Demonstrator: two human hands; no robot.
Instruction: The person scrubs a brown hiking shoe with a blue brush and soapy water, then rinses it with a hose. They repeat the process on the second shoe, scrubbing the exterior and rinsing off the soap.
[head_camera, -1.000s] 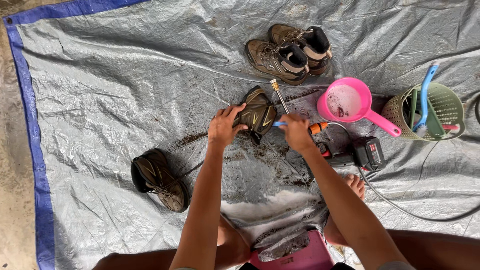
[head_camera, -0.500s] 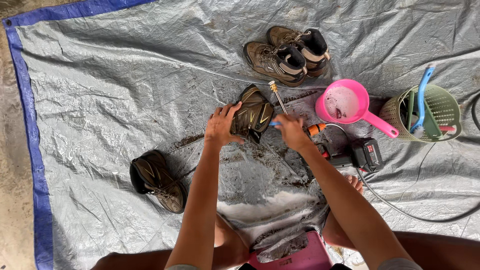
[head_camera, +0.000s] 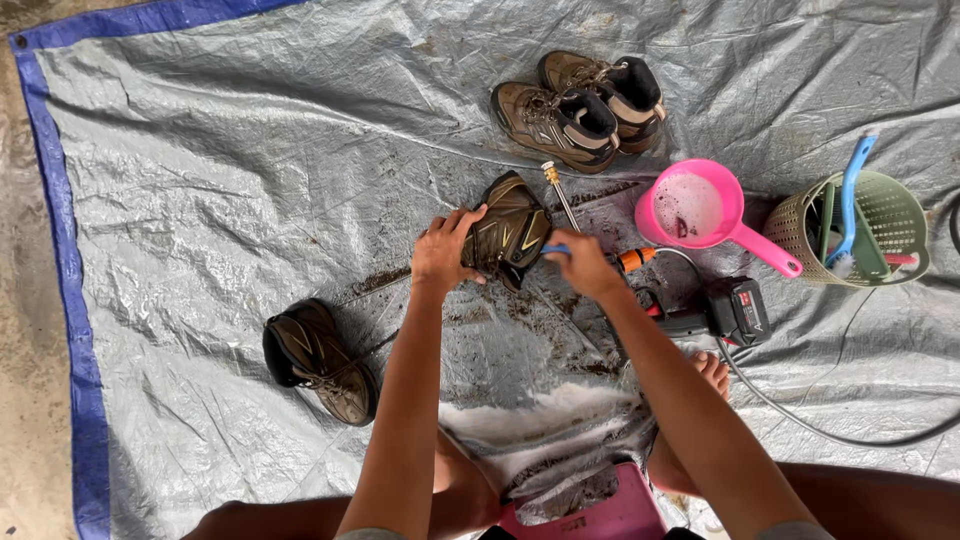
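On the grey tarp (head_camera: 200, 160), the left hand (head_camera: 445, 250) has its fingers clamped on the near side of a muddy brown boot (head_camera: 510, 228), whose long axis runs away from the person and slightly right. Just to the boot's right, the right hand (head_camera: 585, 265) has its fingers closed round a blue-handled tool (head_camera: 556, 249), its end touching the boot's right flank.
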